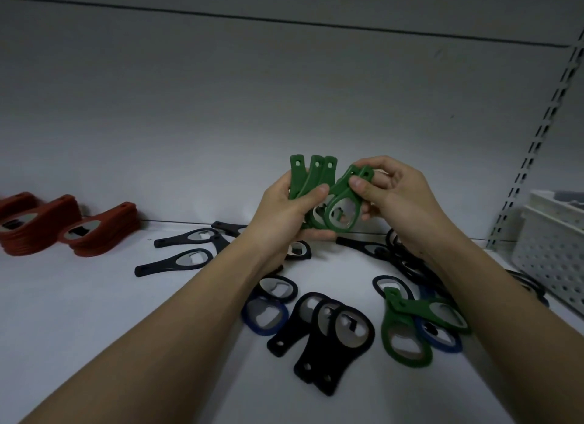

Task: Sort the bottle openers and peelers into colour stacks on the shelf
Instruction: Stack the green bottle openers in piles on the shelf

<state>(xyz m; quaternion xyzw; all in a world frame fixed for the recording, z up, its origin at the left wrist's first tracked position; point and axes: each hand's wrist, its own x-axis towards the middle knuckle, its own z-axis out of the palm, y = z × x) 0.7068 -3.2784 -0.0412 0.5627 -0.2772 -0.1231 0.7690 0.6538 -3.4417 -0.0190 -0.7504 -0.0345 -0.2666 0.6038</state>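
Two green plastic bottle openers point(410, 325) still lie near you on the white shelf point(94, 313). Your left hand point(284, 208) grips a fan of green openers point(311, 178). Your right hand point(388, 189) pinches one more green opener point(339, 208). Slide it in flat, handles lined up. The red stacks point(63, 224) wait farther back.

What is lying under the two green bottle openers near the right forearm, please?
A blue bottle opener shows beneath the green bottle openers, its ring poking out. Its handle is covered, so anything deeper under them cannot be seen.
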